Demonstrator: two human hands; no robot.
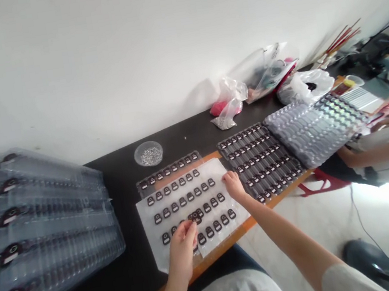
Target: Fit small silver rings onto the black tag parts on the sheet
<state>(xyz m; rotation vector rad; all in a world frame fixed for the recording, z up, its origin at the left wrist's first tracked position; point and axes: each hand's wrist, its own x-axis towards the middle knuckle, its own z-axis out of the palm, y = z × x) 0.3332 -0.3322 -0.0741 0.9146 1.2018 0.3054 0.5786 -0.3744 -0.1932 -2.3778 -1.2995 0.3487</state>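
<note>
In my left hand (183,245) a small black plastic part (196,217) with a round ring is pinched between thumb and fingers. It is held over a white sheet (181,187), where several similar black parts with white labels lie in rows. My fingers cover some of the lower rows. My right hand (234,186) is at the sheet's right edge, its fingers closed on that edge. Beneath the sheet, a clear tray (169,171) holding a row of the same black parts shows at the far side.
Stacked clear trays (61,215) with black parts stand at left. A bowl of small metal pieces (148,153) sits behind the sheet. To the right are a filled tray (259,160), other clear trays (310,129) and plastic bags (228,103). Another person's arm (383,152) is farther right.
</note>
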